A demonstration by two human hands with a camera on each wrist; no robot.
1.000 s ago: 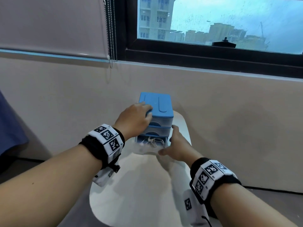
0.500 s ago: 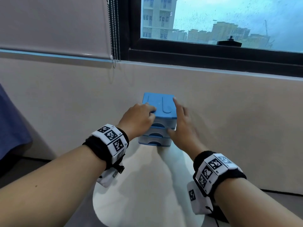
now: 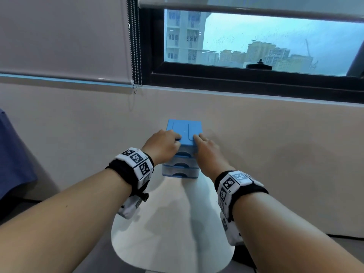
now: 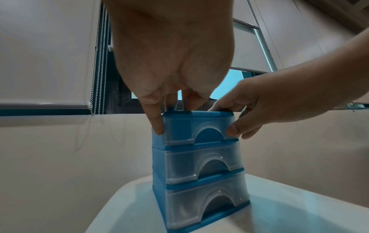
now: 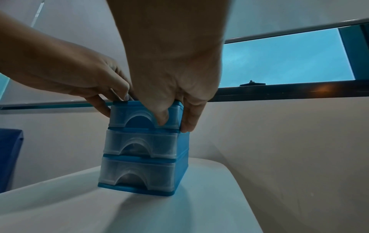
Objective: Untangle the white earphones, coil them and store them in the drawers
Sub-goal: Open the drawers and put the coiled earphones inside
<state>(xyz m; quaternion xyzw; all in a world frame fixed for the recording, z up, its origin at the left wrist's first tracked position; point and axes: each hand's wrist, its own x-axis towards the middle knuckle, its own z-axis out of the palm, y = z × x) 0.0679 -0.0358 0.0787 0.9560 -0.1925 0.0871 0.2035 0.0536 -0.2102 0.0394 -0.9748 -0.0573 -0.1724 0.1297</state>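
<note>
A small blue drawer unit (image 3: 185, 131) with three frosted drawers stands at the far end of the white table (image 3: 177, 223). All three drawers sit pushed in. My left hand (image 3: 163, 146) grips the unit's top left corner, thumb down the left front edge (image 4: 157, 126). My right hand (image 3: 206, 148) grips the top right corner, thumb on the top drawer's front (image 5: 162, 119) and fingers down the right side. The white earphones are not visible in any view; the frosted fronts hide what is inside the unit (image 4: 199, 165).
The unit stands close to a beige wall (image 3: 256, 144) under a window. A blind's bead chain (image 3: 136, 46) hangs at the upper left. Blue fabric (image 3: 11, 154) shows at the left edge. The table narrows toward the unit.
The bottom drawer, open a second ago with the white earphones in it, is now pushed in. My right hand rose from that drawer to the unit's top right. My left hand stayed.
</note>
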